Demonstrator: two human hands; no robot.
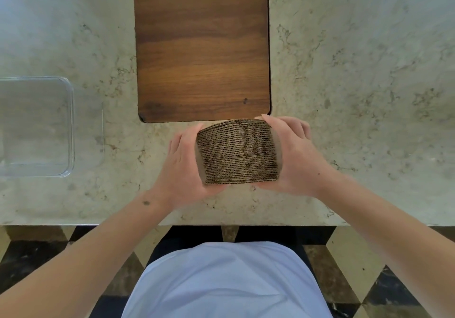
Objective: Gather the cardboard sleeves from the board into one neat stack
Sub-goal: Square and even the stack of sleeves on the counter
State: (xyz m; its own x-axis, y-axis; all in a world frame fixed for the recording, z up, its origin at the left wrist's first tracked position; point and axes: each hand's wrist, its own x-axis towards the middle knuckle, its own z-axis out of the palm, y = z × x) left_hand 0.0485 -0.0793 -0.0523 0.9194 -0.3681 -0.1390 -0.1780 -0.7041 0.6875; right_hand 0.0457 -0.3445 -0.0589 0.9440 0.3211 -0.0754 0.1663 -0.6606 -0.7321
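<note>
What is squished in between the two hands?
A stack of cardboard sleeves, held between the left hand and right hand, seen in the head view.

No text, label, brand, number or sign can be read anywhere in the head view.
</note>
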